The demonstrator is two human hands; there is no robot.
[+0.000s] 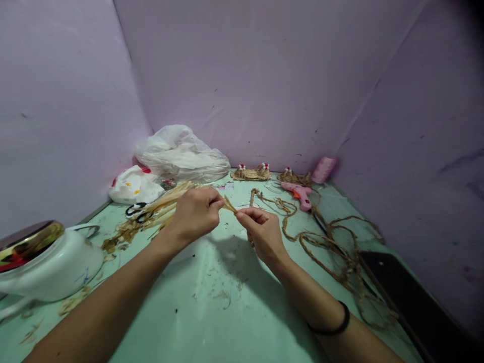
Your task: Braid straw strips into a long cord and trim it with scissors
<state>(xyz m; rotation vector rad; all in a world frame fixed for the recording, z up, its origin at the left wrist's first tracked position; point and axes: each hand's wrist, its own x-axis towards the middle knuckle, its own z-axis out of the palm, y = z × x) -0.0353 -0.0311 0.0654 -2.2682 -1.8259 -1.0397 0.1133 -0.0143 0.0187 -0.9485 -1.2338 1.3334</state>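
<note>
Between my two hands runs a short, pale strip of dried plant fibre [229, 205], held above the green table. My left hand [197, 212] is closed, pinching one end between thumb and fingers. The other end sits in the fingertips of my right hand [261, 229], which is also closed. A bundle of dried fibre strips [166, 199] lies behind and left of my left hand, with black-handled scissors [136, 210] on its left side. Beyond my right hand a braided brown rope [289, 217] winds across the table toward the right.
At left stands a white teapot-like vessel [71, 264]. White plastic bags [181, 154] lie at the back left. Small woven slippers [251, 174] with red-and-white decorations rest by the back wall. A pink glue gun [298, 194], a pink spool [323, 170] and a dark phone-like slab [404, 297] are at right.
</note>
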